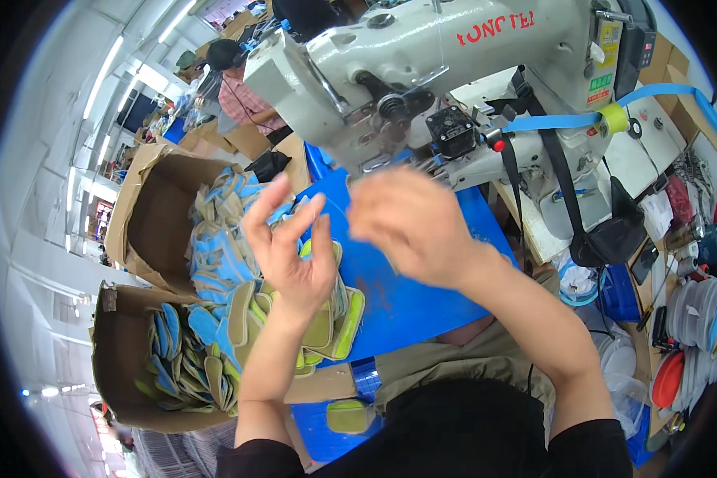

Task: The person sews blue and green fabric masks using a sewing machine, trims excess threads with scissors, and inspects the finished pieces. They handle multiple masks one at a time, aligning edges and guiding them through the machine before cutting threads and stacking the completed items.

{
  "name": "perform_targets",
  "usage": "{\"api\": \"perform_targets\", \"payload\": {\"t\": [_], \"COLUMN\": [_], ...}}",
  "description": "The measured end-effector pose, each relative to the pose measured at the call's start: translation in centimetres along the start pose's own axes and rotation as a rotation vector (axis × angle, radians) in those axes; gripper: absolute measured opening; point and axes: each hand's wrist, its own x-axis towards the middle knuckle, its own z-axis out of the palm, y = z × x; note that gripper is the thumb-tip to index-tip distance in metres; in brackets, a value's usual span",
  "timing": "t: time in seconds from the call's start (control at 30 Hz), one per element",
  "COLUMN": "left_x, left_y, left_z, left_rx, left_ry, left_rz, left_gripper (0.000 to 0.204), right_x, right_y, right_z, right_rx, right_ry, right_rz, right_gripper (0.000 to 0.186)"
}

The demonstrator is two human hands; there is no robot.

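Note:
My left hand (291, 243) is raised over the left part of the blue work surface (422, 307), its fingers spread with nothing seen between them. Close to it on the right, my right hand (410, 227) is blurred, fingers curled together; whatever they may hold is hidden. Both are just in front of the grey-white sewing machine's head (327, 103), touching no fabric that I can see. Below and beside my left hand lie padded fabric pieces (342, 323), beige-olive with bright yellow-green edging. A blue binding tape (554, 123) runs through a yellow-green guide (612, 119) toward the machine.
On the left, a cardboard box (115, 366) holds many blue-and-olive pieces, with another open box (127, 219) behind. A black pouch (613, 227) hangs from straps on the right. Tape rolls (693, 319) crowd the right-hand shelf. A person in a pink shirt (243, 102) sits far off.

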Motion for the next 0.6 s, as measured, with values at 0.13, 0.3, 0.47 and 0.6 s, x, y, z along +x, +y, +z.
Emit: {"api": "perform_targets", "payload": {"t": [0.13, 0.3, 0.47, 0.6], "left_x": [3.1, 6.9, 8.7, 8.3], "left_y": [-0.7, -3.5, -2.4, -2.3], "left_z": [2.1, 2.9, 5.0, 5.3], "left_rx": [0.262, 0.306, 0.199, 0.188], "left_ry": [-0.065, 0.004, 0.121, 0.095], "left_rz": [0.416, 0.634, 0.465, 0.437], "left_gripper": [0.031, 0.017, 0.025, 0.024], "right_x": [-7.5, -7.3, -4.4, -4.1], "right_y": [-3.2, -2.5, 2.4, 3.2], "right_z": [-0.1, -2.9, -2.7, 0.1], "right_rx": [0.056, -0.158, -0.405, -0.303], "right_ry": [-0.167, -0.065, 0.109, 0.166], "right_rz": [0.093, 0.014, 0.075, 0.19], "right_gripper": [0.013, 0.015, 0.015, 0.014]}}
